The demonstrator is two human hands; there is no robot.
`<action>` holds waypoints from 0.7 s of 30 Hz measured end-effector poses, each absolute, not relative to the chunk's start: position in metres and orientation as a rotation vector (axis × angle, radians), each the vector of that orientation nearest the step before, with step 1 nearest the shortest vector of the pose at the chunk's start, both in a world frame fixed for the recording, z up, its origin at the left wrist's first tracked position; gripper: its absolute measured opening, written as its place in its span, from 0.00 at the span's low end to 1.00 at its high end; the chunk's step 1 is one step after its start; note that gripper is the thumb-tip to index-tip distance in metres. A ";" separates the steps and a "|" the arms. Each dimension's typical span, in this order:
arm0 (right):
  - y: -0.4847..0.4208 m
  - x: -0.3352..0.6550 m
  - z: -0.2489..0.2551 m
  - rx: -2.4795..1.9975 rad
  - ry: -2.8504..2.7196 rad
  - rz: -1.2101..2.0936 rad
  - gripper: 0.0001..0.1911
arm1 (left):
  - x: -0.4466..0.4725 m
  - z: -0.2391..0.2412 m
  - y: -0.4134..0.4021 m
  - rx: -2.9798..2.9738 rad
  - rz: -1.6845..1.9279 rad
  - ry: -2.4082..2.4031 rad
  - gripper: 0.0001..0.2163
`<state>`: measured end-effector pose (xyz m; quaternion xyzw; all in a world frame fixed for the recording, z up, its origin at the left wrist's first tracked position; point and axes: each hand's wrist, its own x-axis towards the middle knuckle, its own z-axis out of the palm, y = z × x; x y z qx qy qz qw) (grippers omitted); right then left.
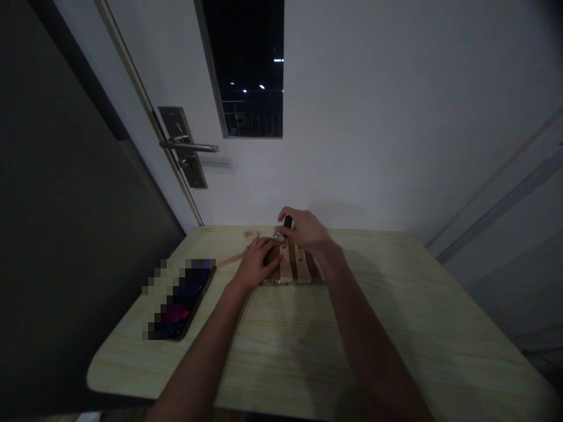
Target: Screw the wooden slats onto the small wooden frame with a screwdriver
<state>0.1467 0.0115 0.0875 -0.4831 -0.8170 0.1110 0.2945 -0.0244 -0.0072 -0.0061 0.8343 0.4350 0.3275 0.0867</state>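
My right hand (pixel 307 230) is closed round the black handle of a screwdriver (pixel 288 223), held upright with its tip down at the far end of a pale wooden strip (pixel 285 271). Thumb and index finger of my left hand (pixel 258 264) press against that strip near the tip, the other fingers lying to its left. A second wooden strip (pixel 303 272) with holes lies parallel on the right. Both rest on a brownish, shiny flat piece (pixel 270 281), partly hidden by my hands. Small metal bits (pixel 276 235) show beside the screwdriver, too small to name.
A phone (pixel 189 302), partly pixelated, lies on the left of the pale wood-grain table (pixel 281 351). Behind my left hand are a thin wooden piece (pixel 231 258) and a curved one (pixel 250 234). A white door (pixel 373 117) with a metal handle (pixel 193 146) stands beyond the table.
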 end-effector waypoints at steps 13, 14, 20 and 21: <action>0.010 0.149 0.093 -1.180 -2.005 0.371 0.14 | -0.024 -0.008 -0.007 2.477 0.996 1.296 0.15; 0.011 0.149 0.092 -1.166 -2.013 0.370 0.15 | -0.024 -0.008 -0.007 2.478 0.995 1.299 0.15; 0.010 0.149 0.093 -1.152 -1.948 0.431 0.08 | -0.024 -0.006 -0.008 2.486 0.980 1.291 0.15; 0.009 0.148 0.094 -1.185 -1.938 0.406 0.06 | -0.024 -0.006 -0.009 2.487 0.981 1.290 0.15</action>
